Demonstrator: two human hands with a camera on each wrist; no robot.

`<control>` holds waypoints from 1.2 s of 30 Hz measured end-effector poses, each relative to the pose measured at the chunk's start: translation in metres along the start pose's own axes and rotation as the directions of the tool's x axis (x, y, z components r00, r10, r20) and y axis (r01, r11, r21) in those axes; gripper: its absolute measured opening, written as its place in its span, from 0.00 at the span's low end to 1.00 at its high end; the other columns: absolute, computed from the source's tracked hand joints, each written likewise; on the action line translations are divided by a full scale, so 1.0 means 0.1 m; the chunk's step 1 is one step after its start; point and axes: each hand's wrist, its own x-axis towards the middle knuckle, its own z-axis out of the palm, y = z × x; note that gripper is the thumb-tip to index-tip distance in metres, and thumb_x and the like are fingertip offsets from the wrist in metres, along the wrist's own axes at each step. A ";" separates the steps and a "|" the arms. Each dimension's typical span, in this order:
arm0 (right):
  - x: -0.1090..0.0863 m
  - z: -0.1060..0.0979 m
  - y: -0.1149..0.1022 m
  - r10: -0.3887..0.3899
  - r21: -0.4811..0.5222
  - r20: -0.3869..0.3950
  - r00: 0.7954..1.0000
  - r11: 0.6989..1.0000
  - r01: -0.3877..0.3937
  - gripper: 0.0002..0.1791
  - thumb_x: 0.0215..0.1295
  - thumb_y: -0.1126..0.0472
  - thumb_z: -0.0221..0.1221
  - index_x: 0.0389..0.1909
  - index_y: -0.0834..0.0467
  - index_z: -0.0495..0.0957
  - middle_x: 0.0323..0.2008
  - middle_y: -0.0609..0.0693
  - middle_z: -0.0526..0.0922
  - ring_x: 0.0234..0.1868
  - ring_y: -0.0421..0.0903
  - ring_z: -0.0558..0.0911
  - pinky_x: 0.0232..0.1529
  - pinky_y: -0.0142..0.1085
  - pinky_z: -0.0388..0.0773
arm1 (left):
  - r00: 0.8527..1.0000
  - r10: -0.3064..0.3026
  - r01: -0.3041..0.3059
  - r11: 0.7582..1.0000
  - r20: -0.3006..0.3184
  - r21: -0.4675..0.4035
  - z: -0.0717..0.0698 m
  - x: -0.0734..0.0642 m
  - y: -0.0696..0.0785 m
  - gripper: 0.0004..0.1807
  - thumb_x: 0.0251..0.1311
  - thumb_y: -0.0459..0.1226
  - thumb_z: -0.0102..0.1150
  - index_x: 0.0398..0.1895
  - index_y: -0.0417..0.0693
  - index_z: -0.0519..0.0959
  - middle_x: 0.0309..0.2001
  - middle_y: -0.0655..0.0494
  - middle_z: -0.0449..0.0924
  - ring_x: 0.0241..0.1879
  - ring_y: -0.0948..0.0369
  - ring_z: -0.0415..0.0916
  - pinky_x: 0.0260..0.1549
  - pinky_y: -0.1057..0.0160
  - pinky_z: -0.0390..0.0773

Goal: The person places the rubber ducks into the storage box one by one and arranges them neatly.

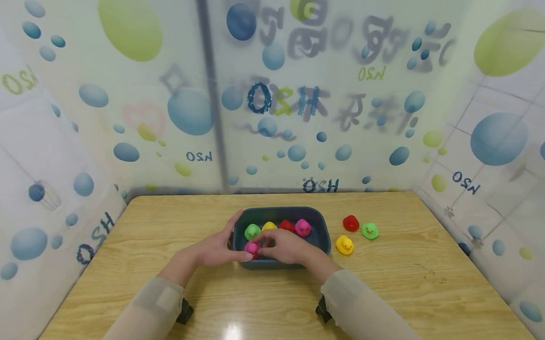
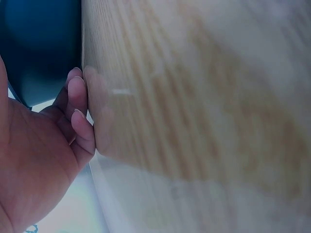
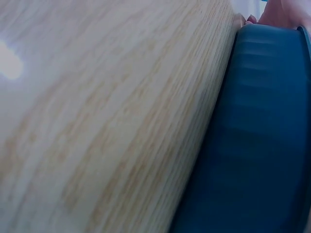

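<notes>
A dark blue plastic tray (image 1: 320, 234) stands on the wooden table with small rubber ducks in it. Along its back side sit a green duck (image 1: 252, 231), a yellow duck (image 1: 269, 226), a red duck (image 1: 286, 225) and a pink duck (image 1: 303, 228). My left hand (image 1: 212, 249) holds the tray's left end, thumb by the front corner; in the left wrist view its curled fingers (image 2: 77, 94) touch the table. Reaching over the front rim, my right hand (image 1: 286, 246) pinches another pink duck (image 1: 250, 248) in the front left corner. Something red shows just under that duck.
To the right of the tray, a red duck (image 1: 350, 223), a green duck (image 1: 369, 230) and a yellow duck (image 1: 345, 245) lie on the table (image 1: 396, 286). Patterned curtains (image 1: 343, 111) surround the table at the back and sides.
</notes>
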 end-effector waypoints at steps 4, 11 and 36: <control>-0.01 -0.01 0.01 -0.023 -0.005 -0.024 0.999 1.000 0.023 0.16 0.79 0.51 0.67 0.63 0.45 0.85 0.47 0.44 0.89 0.47 0.42 0.83 0.54 0.42 0.85 | 1.000 0.001 -0.001 1.000 -0.001 0.006 0.00 0.00 -0.01 0.71 0.62 0.68 0.72 0.91 0.70 0.28 0.89 0.35 0.47 0.83 0.32 0.58 0.78 0.26 0.62; -0.11 -0.09 0.12 -0.075 -0.009 -0.072 0.995 0.997 0.075 0.16 0.80 0.52 0.65 0.64 0.48 0.85 0.47 0.42 0.88 0.44 0.43 0.83 0.49 0.38 0.85 | 1.000 -0.009 0.009 1.000 -0.007 0.021 0.02 0.01 0.03 0.70 0.63 0.66 0.72 0.91 0.70 0.29 0.89 0.35 0.49 0.83 0.32 0.60 0.78 0.26 0.62; -1.33 -0.85 0.94 -0.012 0.054 -0.231 0.973 0.998 0.025 0.16 0.78 0.54 0.68 0.59 0.57 0.86 0.44 0.48 0.86 0.37 0.45 0.80 0.35 0.32 0.80 | 0.999 -0.046 0.046 0.999 -0.015 0.017 0.01 0.00 0.05 0.70 0.62 0.67 0.73 0.90 0.76 0.28 0.89 0.35 0.49 0.84 0.32 0.56 0.81 0.27 0.57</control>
